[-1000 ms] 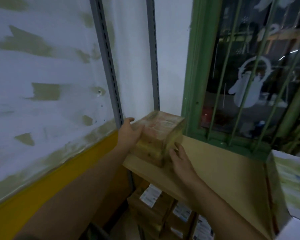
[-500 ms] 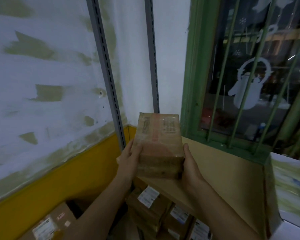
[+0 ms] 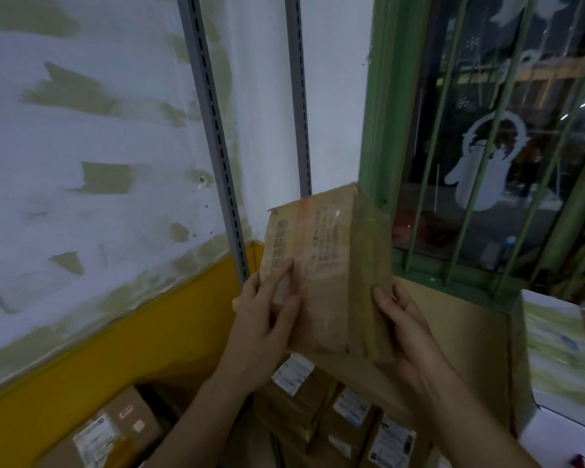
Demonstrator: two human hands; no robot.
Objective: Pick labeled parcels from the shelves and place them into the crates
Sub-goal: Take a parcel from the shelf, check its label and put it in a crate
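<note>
Parcel [image 3: 328,265], a taped brown box, is held tilted between both hands in the head view. The left hand [image 3: 267,325] has its fingers [image 3: 286,282] pinching the left edge with the thumb across the printed face, and the right hand [image 3: 406,329] has its fingers [image 3: 384,300] curled round the lower right side. Shelf [image 3: 453,319] lies just beyond the right fingers, labelled boxes [image 3: 352,407] are stacked below both sets of fingers, and a white carton [image 3: 561,349] stands well right of them.

- Wall [image 3: 81,136] is patchy white with olive blotches, and a yellow band [image 3: 115,359] runs along the bottom.
- Two grey slotted uprights [image 3: 213,130] run up it.
- Green window frame [image 3: 382,113] with green bars [image 3: 443,130], plus a white decal [image 3: 480,177] on dark glass.
- Tan shelf [image 3: 463,332] sits under the window, and the light's pretty dim.
</note>
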